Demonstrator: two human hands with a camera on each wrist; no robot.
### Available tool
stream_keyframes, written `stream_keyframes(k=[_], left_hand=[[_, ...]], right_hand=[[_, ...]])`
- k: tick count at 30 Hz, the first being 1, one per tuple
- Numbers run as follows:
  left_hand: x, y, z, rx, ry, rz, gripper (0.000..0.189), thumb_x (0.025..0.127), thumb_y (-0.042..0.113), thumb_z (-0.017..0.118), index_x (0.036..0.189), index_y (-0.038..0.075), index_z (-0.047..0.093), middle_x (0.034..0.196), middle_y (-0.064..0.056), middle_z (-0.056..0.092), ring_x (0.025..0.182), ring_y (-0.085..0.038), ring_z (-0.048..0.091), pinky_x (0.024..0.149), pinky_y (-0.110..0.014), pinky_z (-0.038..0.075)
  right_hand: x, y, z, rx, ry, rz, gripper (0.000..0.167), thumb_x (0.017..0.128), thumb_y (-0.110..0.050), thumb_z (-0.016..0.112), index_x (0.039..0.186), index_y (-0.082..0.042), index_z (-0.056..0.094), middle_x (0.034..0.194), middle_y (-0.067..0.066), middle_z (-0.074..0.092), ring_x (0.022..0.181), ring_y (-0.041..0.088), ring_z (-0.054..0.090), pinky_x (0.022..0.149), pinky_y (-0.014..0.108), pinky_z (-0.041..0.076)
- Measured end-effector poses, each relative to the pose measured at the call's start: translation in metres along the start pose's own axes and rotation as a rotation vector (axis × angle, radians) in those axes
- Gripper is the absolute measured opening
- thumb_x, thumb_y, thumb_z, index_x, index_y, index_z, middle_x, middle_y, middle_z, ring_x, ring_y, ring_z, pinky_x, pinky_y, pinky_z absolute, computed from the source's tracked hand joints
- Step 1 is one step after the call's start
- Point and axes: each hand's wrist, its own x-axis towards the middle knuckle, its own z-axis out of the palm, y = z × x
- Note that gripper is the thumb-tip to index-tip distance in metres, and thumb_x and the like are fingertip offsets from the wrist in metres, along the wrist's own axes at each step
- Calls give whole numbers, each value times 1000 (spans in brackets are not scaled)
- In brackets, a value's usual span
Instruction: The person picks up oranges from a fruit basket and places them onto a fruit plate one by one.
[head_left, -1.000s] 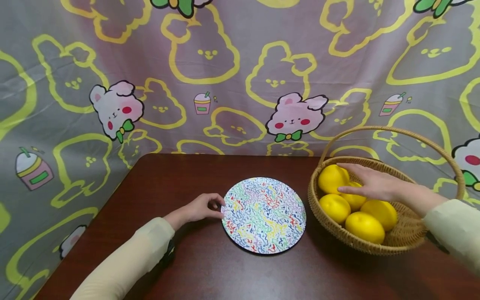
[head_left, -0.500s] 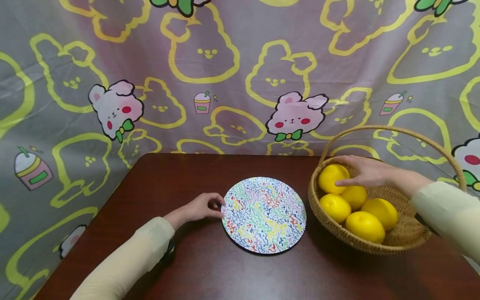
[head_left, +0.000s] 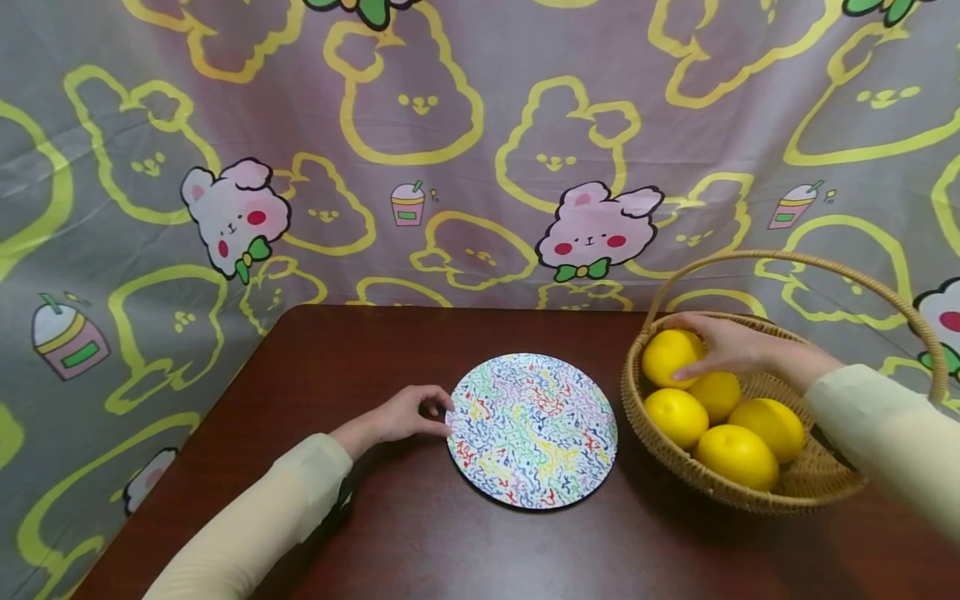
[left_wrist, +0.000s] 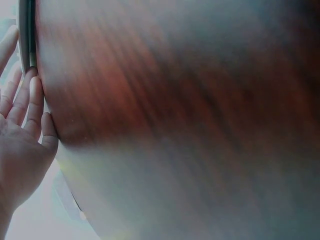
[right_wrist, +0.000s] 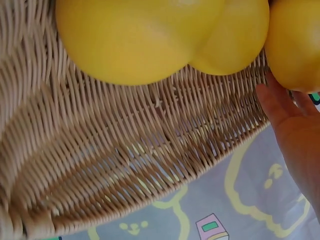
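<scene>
A round disc (head_left: 532, 429) with a white top, colourful squiggles and a dark edge lies flat on the table. At its left edge, my left hand (head_left: 401, 415) touches the rim with thumb and index tips set apart. The left wrist view shows this hand's fingers (left_wrist: 36, 97) loosely extended. To the right stands a wicker basket (head_left: 821, 487) holding several round yellow fruits. My right hand (head_left: 735, 346) reaches in and grips the far-left yellow fruit (head_left: 663, 357), thumb on the near side and fingers behind it. In the right wrist view, the fingers (right_wrist: 280, 102) meet a fruit's underside.
The basket's arched handle (head_left: 810, 260) rises above the right forearm. Other yellow fruits (head_left: 738, 458) lie close to the gripped one. Behind the dark wooden table (head_left: 360, 350) hangs a cartoon-printed curtain (head_left: 465, 167).
My right hand has shifted from above the fruits, first back, then down onto the far-left fruit, closing its thumb and fingers round it. The left hand stays at the disc's edge.
</scene>
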Motion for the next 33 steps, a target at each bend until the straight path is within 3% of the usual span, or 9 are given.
stream_keyframes(k=[7,18,33], left_hand=[[1,0,1,-1,-3,-9,30,79,23,82,102,14,66,98,4,61,88,-16,55,81,-34,46],[0,1,1,4,-6,-12,30,79,22,82,103,14,66,97,4,60,87,-16,54,79,-33,45],[0,0,1,5,-3,-10,30,79,21,83,102,13,66,97,3,61,87,-16,54,79,-33,45]], right_hand=[[3,1,8,62,-11,31,89,73,-41,84,137,3,40,131,26,50,108,37,53,91,53,40],[9,3,16,48,-20,60,94,72,-44,84,137,3,36,126,26,52,101,32,56,86,50,43],[4,0,5,100,-12,97,86,73,-35,85,131,5,36,112,19,55,89,26,55,75,40,45]])
